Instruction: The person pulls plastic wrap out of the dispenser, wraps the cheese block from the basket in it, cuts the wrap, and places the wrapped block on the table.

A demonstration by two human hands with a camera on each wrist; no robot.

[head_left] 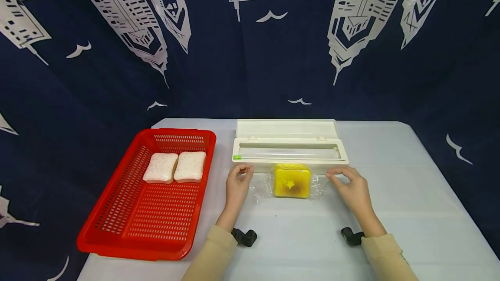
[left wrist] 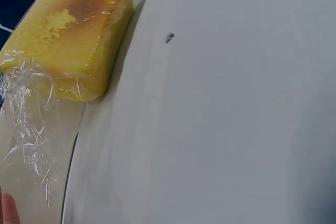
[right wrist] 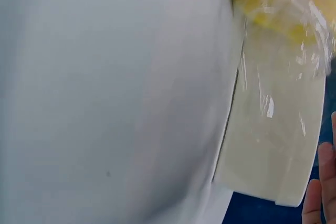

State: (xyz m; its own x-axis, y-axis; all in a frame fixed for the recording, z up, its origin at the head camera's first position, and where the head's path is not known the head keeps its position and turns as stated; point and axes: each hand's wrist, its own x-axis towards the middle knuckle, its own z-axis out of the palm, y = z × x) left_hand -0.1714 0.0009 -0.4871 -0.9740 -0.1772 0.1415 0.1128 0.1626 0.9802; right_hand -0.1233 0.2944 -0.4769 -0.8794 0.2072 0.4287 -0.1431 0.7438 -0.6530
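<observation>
A yellow, rounded block (head_left: 292, 180) with a brown patch lies in front of the white cling film dispenser (head_left: 289, 166). Clear cling film (left wrist: 31, 124) covers the block and sticks out, crumpled, on both sides. My left hand (head_left: 238, 182) is beside the left end of the film, fingers bent near the dispenser's front corner. On the other side, my right hand (head_left: 353, 187) has thumb and forefinger close together by the dispenser's right corner. Both wrist views show fingertips apart from the visible film; only a few fingers (right wrist: 326, 169) appear there.
To the left stands a red slotted basket (head_left: 134, 253) with two white, speckled, bread-slice-shaped blocks (head_left: 190, 166) inside. The dispenser's lid (head_left: 287, 128) is raised at the back, with a film roll (head_left: 289, 153) inside. A dark blue printed curtain (head_left: 250, 77) hangs behind the white table (head_left: 297, 246).
</observation>
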